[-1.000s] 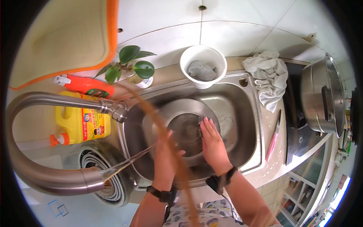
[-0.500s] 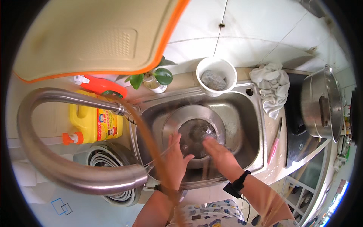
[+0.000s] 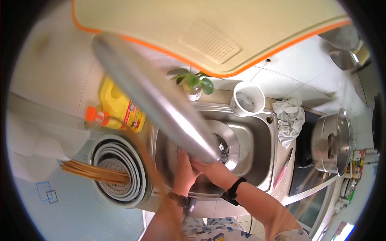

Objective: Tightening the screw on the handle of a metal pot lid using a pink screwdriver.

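A wide-rimmed metal bowl (image 3: 229,138) with water sits in the steel sink (image 3: 257,164). My left hand (image 3: 184,170) is at the bowl's near left side, its visible fingers stretched upward. My right hand (image 3: 215,172) is close against it, reaching left across the bowl's near side; its fingertips are hidden behind the faucet (image 3: 161,96). Whether the hands touch the bowl cannot be made out. The curved steel spout cuts across the view above the bowl's left part and hides much of it. I see nothing held in either hand.
Left of the sink stands a nested stack of bowls (image 3: 138,176) with chopsticks (image 3: 96,172) across it, and a yellow jug (image 3: 114,96). Behind are a plant (image 3: 195,84) and a white cup (image 3: 248,98). At right lie a cloth (image 3: 290,118), a pink-handled knife (image 3: 281,174) and a pot (image 3: 329,140).
My right hand has moved left from over the bowl to beside my left hand. The view has shifted, so the faucet now crosses in front of the bowl and the chopsticks show.
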A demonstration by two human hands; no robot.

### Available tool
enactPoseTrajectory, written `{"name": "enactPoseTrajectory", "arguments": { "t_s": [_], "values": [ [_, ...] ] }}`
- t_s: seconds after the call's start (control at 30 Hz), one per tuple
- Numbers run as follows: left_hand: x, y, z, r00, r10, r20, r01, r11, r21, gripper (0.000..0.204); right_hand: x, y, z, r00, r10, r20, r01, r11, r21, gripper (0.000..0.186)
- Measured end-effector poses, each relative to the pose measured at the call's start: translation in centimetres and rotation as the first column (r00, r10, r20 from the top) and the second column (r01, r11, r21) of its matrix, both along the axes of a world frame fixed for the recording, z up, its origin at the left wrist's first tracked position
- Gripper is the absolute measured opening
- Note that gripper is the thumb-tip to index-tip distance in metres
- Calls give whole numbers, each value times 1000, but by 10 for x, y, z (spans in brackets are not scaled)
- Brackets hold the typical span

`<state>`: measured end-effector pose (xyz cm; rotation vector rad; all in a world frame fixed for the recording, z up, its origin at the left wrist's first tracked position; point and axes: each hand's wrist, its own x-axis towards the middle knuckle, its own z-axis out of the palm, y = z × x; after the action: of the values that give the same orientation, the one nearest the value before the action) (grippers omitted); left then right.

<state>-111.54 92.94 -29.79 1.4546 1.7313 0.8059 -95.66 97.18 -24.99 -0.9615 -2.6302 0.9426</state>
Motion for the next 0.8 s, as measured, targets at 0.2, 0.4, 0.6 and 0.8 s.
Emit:
{"name": "enactPoseTrajectory", "arguments": {
  "t_s": [0.2, 0.4, 0.6, 0.8],
  "values": [
    [0, -6, 1, 999, 23, -44, -24, 999, -31, 112, 21, 14, -10, 984, 135, 116, -143, 987, 68, 48],
    [-2, -14, 2, 995, 53, -84, -54, 998, -13, 111, 8, 24, 1, 942, 263, 208, -292, 948, 127, 48],
    [3, -8, -11, 1000, 22, -18, -21, 1000, 18, 114, 0, 13, -3, 958, 216, 189, -237, 967, 95, 54],
    [-9, -9, 3, 993, 109, 48, -94, 966, -241, 123, 116, 2, -12, 563, -809, 166, 803, 488, -342, 39]
  ]
}}
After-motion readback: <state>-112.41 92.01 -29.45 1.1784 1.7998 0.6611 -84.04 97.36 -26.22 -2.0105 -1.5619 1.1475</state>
